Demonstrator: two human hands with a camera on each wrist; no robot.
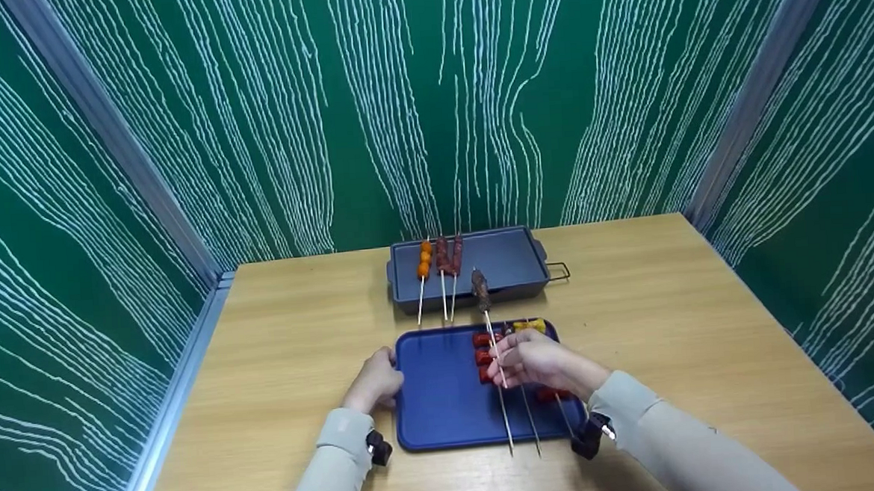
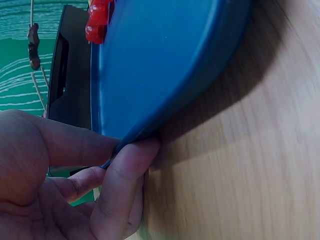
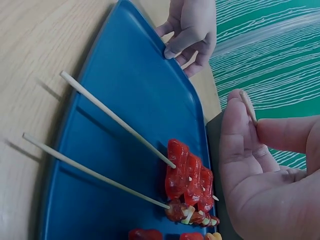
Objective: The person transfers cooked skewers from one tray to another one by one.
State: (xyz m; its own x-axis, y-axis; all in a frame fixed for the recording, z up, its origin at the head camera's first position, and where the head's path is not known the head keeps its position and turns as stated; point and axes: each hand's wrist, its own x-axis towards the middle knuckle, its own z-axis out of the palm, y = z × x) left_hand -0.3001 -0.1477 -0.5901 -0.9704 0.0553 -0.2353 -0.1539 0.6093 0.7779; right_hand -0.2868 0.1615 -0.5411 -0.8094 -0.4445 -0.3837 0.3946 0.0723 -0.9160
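My right hand (image 1: 544,359) pinches the wooden stick of a brown meat skewer (image 1: 480,292) between thumb and fingers. The meat end points away from me, over the front edge of the grey grill pan (image 1: 501,253). In the left wrist view the raised meat skewer (image 2: 33,46) shows against the green wall. My left hand (image 1: 375,381) grips the left rim of the blue tray (image 1: 437,395), its thumb and fingers on either side in the left wrist view. Glossy red skewers (image 3: 192,175) lie at the tray's right side, partly hidden under my right hand in the head view.
On the pan's left half rest an orange ball skewer (image 1: 424,261) and two dark red meat skewers (image 1: 443,254), sticks overhanging the front. A wire handle (image 1: 559,271) juts from the pan's right. Yellow pieces (image 1: 529,324) sit at the tray's far right. Green patterned walls enclose the wooden table (image 1: 285,343).
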